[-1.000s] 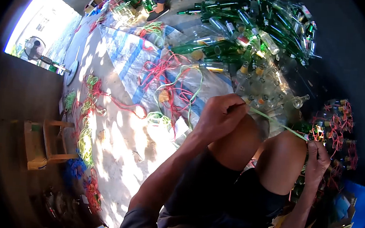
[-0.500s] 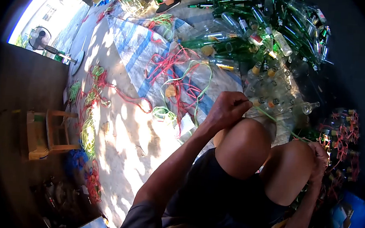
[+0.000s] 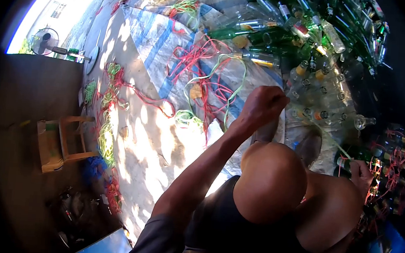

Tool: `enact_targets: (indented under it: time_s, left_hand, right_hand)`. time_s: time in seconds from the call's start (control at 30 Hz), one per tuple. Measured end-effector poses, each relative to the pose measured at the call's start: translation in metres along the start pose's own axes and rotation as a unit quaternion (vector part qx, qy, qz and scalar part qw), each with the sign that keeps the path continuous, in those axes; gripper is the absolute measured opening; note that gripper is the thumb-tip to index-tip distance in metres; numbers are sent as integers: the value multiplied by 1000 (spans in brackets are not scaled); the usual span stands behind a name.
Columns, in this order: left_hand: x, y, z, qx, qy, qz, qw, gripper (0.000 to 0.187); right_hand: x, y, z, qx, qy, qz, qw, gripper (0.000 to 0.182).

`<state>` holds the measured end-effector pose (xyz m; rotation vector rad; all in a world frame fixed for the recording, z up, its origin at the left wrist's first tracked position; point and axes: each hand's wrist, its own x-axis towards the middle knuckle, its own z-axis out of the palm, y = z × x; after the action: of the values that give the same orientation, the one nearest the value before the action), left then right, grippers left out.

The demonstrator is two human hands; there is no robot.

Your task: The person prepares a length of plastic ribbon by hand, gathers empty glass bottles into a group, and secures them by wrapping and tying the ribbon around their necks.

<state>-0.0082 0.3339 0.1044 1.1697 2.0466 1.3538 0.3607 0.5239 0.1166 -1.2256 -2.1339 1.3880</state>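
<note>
We see the green cord [image 3: 335, 141] between the two hands, beside the clear bottles [image 3: 322, 115]; the right hand [image 3: 361, 173] is clamped on it, and the left hand [image 3: 263, 104] has its fingers folded, we judge, on the other part; the hands are probably apart for making it straight; near the left hand the cord fades into blur, and the right knee [image 3: 335, 203] hides some of the right hand.

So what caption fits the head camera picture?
Green cord between left hand and right hand, glass bottles heaped beyond.
</note>
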Motion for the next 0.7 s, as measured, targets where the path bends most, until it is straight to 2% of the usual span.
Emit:
enact_targets:
  time_s: [0.07, 0.1, 0.2, 0.27, 0.33, 0.4, 0.47, 0.7]
  left_hand:
    - [12, -9, 7, 22, 18, 9, 1000, 21]
    - [17, -11, 10, 20, 29, 6, 999, 20]
    - [34, -25, 16, 24, 53, 18, 998, 18]
    - [51, -42, 27, 47, 88, 47, 994, 16]
    - [65, -47, 24, 29, 50, 6, 998, 16]
    - [79, -41, 24, 8, 57, 0, 998, 17]
    - [98, -51, 30, 20, 110, 25, 993, 19]
    - [149, -64, 42, -20, 148, -23, 988, 24]
  right_hand:
    - [14, 12, 1, -40, 2, -54, 998, 13]
    - [21, 21, 1, -31, 13, -17, 999, 14]
    - [46, 42, 9, -7, 68, -37, 997, 16]
    - [61, 44, 9, -81, 105, 14, 991, 18]
    - [78, 24, 22, -118, 150, -82, 978, 15]
    - [101, 25, 29, -101, 173, -169, 965, 12]
    - [122, 16, 34, -82, 191, -177, 962, 9]
    - [192, 0, 50, -14, 219, -156, 963, 16]
